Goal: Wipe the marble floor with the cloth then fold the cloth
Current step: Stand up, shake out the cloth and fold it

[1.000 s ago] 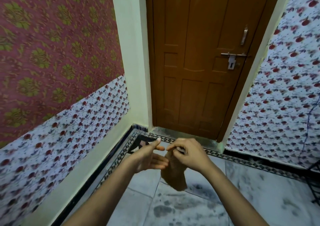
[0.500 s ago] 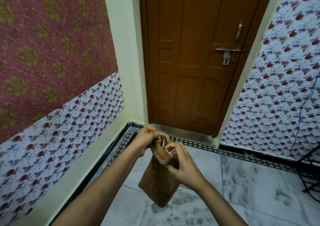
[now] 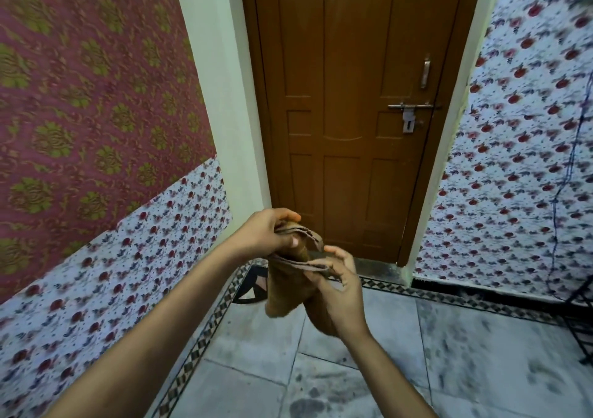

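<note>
A brown cloth (image 3: pixel 284 292) hangs folded in the air in front of me, above the marble floor (image 3: pixel 465 353). My left hand (image 3: pixel 266 231) grips its top edge, thumb and fingers curled round the layers. My right hand (image 3: pixel 337 286) sits lower and to the right, its fingers pinching the cloth's layered edges. The lower part of the cloth droops between my wrists; part of it is hidden behind my right hand.
A closed brown wooden door (image 3: pixel 346 112) with a metal latch (image 3: pixel 409 112) stands straight ahead. Patterned walls close in on the left (image 3: pixel 96 128) and right (image 3: pixel 529 160). A black patterned border (image 3: pixel 199 343) runs along the floor edge. A dark metal stand (image 3: pixel 582 327) is at the far right.
Both hands have risen with the cloth. The cloth, hanging long half a second ago, is now gathered shorter, with my left hand above and my right hand holding the layered edges lower.
</note>
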